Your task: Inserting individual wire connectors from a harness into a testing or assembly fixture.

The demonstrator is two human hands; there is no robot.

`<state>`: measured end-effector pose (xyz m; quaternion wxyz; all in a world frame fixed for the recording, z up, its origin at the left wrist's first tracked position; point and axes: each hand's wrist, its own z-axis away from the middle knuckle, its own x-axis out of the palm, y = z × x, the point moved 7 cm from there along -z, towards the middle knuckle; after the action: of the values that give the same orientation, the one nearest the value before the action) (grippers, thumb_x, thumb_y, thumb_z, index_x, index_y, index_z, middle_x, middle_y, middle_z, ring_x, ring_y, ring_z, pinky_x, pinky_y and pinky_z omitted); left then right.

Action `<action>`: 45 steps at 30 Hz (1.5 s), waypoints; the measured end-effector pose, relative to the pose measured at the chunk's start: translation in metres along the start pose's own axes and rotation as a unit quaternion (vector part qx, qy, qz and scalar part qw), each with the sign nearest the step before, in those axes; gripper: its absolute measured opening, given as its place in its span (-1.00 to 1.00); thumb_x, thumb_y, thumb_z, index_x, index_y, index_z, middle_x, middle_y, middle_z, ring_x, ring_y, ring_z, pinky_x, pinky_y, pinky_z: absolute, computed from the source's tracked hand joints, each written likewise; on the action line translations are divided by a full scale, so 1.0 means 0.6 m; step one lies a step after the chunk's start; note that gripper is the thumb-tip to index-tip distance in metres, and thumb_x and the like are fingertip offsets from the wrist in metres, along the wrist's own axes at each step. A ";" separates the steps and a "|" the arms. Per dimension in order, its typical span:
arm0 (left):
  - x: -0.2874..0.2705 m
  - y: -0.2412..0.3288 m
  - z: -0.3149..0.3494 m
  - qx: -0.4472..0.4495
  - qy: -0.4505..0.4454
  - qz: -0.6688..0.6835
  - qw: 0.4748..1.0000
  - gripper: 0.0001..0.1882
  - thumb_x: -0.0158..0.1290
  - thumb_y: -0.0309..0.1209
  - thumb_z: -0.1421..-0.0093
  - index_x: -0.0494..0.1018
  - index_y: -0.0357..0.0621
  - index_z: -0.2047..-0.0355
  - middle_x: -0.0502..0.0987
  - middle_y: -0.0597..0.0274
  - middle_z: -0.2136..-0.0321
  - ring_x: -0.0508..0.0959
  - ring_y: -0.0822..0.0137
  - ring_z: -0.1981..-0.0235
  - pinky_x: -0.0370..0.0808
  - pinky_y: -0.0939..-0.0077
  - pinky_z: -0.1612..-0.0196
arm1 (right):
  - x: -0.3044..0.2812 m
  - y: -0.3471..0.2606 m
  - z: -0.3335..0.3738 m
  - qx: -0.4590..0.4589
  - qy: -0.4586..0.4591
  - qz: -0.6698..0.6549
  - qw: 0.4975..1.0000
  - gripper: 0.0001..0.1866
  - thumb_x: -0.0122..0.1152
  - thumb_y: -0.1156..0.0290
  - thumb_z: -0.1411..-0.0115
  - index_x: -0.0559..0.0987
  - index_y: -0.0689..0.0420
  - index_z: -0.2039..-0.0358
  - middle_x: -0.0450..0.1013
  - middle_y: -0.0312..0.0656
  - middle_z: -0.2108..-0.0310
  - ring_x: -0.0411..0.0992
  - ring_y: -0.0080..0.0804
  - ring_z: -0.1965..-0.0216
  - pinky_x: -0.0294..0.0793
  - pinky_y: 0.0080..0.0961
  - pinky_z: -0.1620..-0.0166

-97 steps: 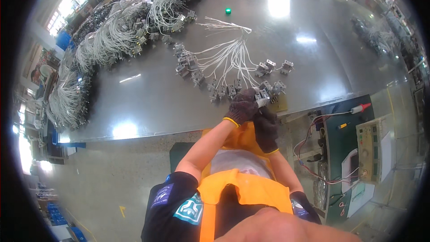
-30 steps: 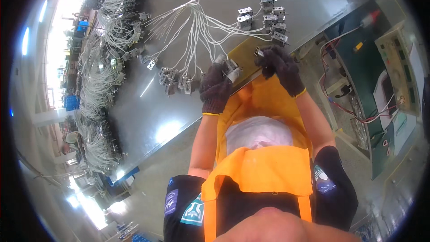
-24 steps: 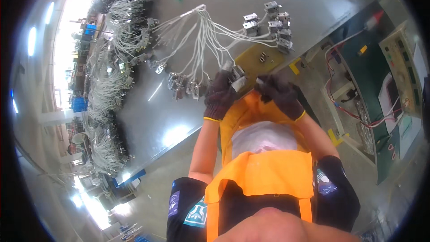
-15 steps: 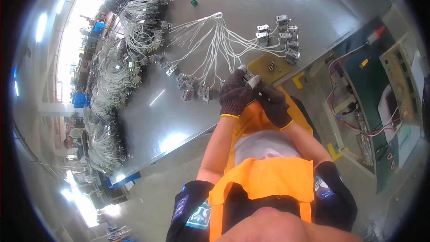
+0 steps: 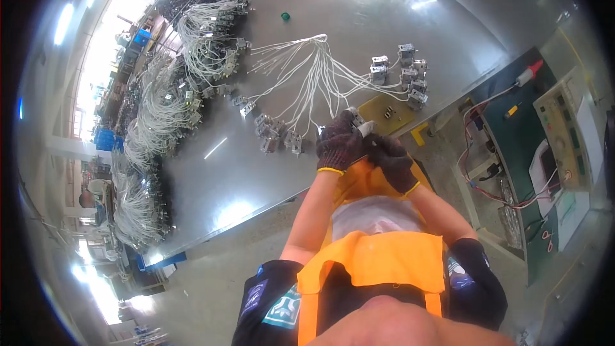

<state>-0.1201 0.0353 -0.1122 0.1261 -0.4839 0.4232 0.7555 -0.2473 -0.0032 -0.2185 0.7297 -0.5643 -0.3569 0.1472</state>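
Note:
My left hand (image 5: 337, 143), in a dark knitted glove with a yellow cuff, is closed on a small silvery metal box-shaped part (image 5: 354, 115) at the table's near edge. Close on its right is my right hand (image 5: 392, 161), gloved alike, its fingers curled in against the part; what they hold is hidden. A bundle of white cables (image 5: 314, 77) fans out just beyond. Similar metal parts hang on the cable ends, one cluster (image 5: 410, 77) to the right and another (image 5: 269, 131) to the left. A yellowish plate (image 5: 397, 113) with small metal pieces (image 5: 389, 113) lies right beside my hands.
Heaps of white-cabled metal parts (image 5: 160, 109) line the table's left edge. A small green object (image 5: 286, 16) lies on the grey metal table (image 5: 256, 173). At the right, a green surface (image 5: 512, 122) carries wires, a red-tipped tool (image 5: 529, 73), a panelled instrument (image 5: 564, 128) and scissors (image 5: 548, 238).
The view has shifted slightly, so the table and its parts sit lower in the picture. Both hands stay together at the metal part, with little visible change in grip.

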 end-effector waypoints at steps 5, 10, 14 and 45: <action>0.038 -0.050 -0.008 0.101 0.069 0.068 0.990 -0.41 0.25 -0.13 -0.10 0.41 -0.16 -0.07 0.57 -0.02 0.14 0.58 0.05 0.12 0.47 0.26 0.05 | 0.019 0.004 0.005 0.113 -0.015 -0.154 0.981 -0.82 0.01 0.40 -0.36 0.54 0.13 0.14 0.51 -0.31 0.40 0.43 -0.64 0.49 0.44 -0.66 0.50; 0.037 -0.048 -0.012 0.042 -0.025 0.125 0.991 -0.24 0.31 -0.23 -0.03 0.27 -0.30 -0.18 0.50 -0.06 0.08 0.51 0.16 0.05 0.44 0.35 -0.02 | 0.065 0.077 0.010 0.226 -0.142 -0.553 0.789 -0.76 0.01 0.27 -0.36 0.50 0.12 0.09 0.46 -0.32 0.44 0.38 -0.66 0.53 0.40 -0.68 0.54; 0.022 -0.034 0.024 0.247 0.143 -0.075 0.956 -0.22 0.29 -0.29 -0.06 0.21 -0.28 -0.23 0.50 -0.03 0.07 0.52 0.16 0.06 0.46 0.39 -0.01 | 0.026 0.042 0.023 0.218 -0.035 -0.311 0.924 -0.71 0.01 0.23 -0.36 0.49 0.12 0.04 0.46 -0.32 0.40 0.37 -0.66 0.48 0.39 -0.69 0.48; 0.041 -0.046 0.003 0.269 0.059 0.141 0.951 -0.38 0.27 -0.32 -0.09 0.34 -0.28 -0.13 0.52 -0.03 0.16 0.56 0.13 0.15 0.48 0.30 0.09 | -0.017 -0.010 0.019 -0.040 0.020 0.177 0.983 -0.69 0.15 0.31 -0.32 0.51 0.14 -0.02 0.53 -0.24 0.43 0.48 -0.58 0.54 0.50 -0.59 0.47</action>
<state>-0.1168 0.0485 -0.1466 0.1189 -0.4108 0.6817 0.5937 -0.2636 -0.0033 -0.2151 0.6759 -0.6499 -0.2423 0.2490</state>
